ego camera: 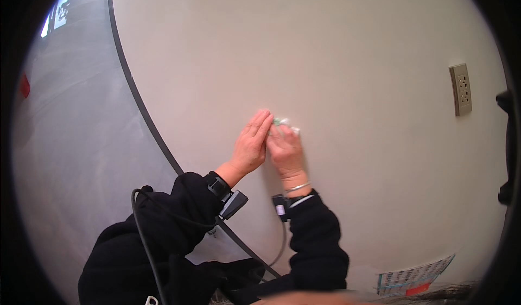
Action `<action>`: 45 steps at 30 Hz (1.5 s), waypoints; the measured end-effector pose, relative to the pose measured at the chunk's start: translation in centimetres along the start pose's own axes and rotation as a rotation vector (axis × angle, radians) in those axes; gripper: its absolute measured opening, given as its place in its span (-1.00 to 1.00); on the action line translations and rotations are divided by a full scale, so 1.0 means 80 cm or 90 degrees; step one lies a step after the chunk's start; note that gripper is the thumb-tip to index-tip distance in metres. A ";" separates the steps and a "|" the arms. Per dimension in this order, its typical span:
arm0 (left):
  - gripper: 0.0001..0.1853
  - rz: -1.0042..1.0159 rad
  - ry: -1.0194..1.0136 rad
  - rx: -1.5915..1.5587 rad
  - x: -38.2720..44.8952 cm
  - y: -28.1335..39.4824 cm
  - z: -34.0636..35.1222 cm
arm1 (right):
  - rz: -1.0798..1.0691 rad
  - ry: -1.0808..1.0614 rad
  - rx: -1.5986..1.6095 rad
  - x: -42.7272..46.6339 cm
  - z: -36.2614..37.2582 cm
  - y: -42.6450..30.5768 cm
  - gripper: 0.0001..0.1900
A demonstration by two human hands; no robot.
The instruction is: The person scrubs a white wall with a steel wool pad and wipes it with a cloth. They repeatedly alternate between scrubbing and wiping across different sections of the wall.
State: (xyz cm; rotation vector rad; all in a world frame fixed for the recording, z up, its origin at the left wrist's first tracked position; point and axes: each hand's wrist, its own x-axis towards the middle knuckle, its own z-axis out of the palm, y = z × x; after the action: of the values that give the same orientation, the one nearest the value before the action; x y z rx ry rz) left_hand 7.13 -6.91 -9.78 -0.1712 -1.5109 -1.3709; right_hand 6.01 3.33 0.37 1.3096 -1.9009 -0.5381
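Observation:
My left hand (pixel 251 141) lies against the pale wall (pixel 358 158) with its fingers stretched out. I see nothing held in it. Touching its fingertips on the right is my right hand (pixel 285 148), whose fingers curl over a small, crumpled white and green wad (pixel 285 122). That wad is pressed at the wall, mostly covered by the fingers and a little blurred, so its material is unclear. Both wrists carry strapped dark devices, the left one a black box (pixel 234 204) and the right one a smaller box (pixel 280 208), with cables attached.
A dark skirting strip (pixel 140 105) curves between the wall and a smooth grey surface (pixel 85 142). On the right is a wall socket plate (pixel 462 90). A printed sheet (pixel 415 275) sits at the lower right. A dark cable (pixel 142 240) loops by the left sleeve.

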 end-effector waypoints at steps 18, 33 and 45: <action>-0.52 -0.390 0.228 -0.260 -0.005 -0.008 -0.018 | -0.026 0.053 0.078 0.076 0.038 -0.043 -0.66; -0.49 -0.282 0.209 -0.316 0.004 -0.036 -0.019 | 0.026 0.179 -0.122 0.188 0.020 0.020 -0.70; -0.88 -0.320 -0.022 -0.216 0.007 -0.023 -0.021 | 0.037 0.075 -0.093 0.022 0.020 -0.005 -0.79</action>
State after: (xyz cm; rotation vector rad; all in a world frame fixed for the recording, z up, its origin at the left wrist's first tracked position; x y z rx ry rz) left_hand 6.56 -9.14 -10.85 -0.0235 -1.3909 -2.0334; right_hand 4.68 1.44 -0.31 1.1624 -1.7633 -0.5468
